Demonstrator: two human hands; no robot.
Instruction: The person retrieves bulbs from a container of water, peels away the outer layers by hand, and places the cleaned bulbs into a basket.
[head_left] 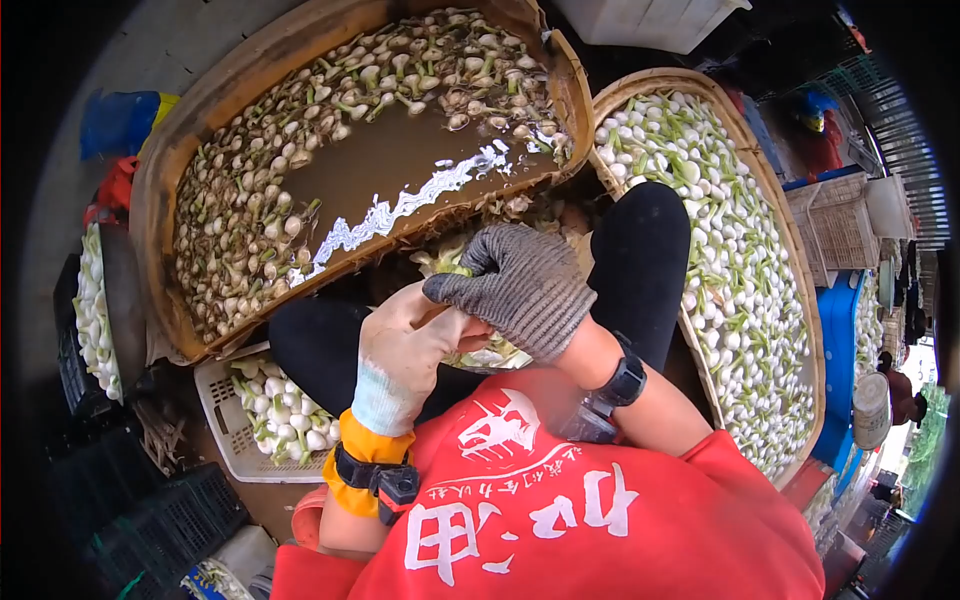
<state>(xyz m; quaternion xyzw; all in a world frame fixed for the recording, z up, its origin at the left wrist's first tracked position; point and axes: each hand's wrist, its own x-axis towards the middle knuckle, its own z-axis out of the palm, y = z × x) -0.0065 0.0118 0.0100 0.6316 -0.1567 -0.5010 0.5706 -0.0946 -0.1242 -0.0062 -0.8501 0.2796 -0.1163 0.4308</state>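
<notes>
My left hand (405,335), in a white glove with a pale blue cuff, is closed with thumb and fingers pressed together. My right hand (520,285), in a grey knitted glove, is curled shut and meets the left one between my knees. Whatever they pinch is hidden by the gloves. Pale green peelings (445,260) show just behind the hands, and more lie below them. Beyond the hands stands a large tub (160,230) of brown water, with many muddy bulbs (250,225) with green stems floating in it.
To the right a long wicker tray (815,345) is heaped with clean white bulbs (735,260). A white plastic basket (225,430) with more bulbs stands at my left. Dark crates (170,525) are at lower left, blue tubs (838,330) at far right.
</notes>
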